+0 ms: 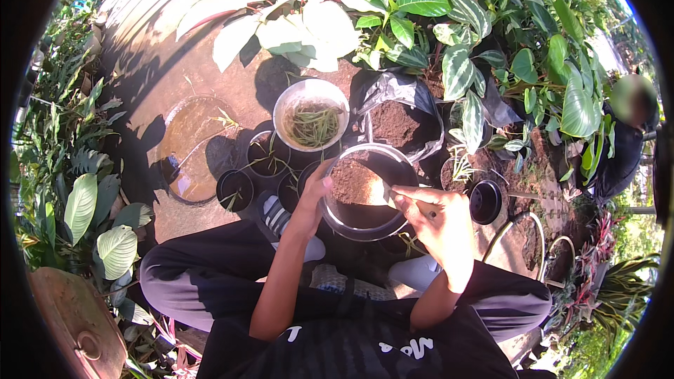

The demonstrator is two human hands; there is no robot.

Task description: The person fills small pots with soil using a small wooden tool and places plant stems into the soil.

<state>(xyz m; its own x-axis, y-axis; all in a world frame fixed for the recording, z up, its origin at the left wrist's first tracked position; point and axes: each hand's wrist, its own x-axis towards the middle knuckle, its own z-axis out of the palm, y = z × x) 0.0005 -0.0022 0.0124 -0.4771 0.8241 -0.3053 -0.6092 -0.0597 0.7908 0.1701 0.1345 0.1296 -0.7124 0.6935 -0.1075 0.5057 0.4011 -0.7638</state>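
Observation:
A round dark pot (359, 233) partly filled with brown soil (356, 181) is in front of me, above my feet. My left hand (310, 193) grips the pot's left rim, thumb at the edge. At its right side, my right hand (437, 216) is closed around a small trowel (388, 196); its handle is mostly hidden by the fingers, and its blade points into the pot over the soil. Just beyond stands a white bowl (282, 118) holding thin green plant cuttings (315, 125). Beside that, an open black bag (379, 88) contains dark soil.
Small black pots with seedlings (268, 154) stand left of the pot. An empty black pot (484, 201) and a hose (530, 216) lie right. Farther left is a round water-filled basin (189, 151). Leafy plants (456, 21) crowd the far side. A person (621, 147) is at far right.

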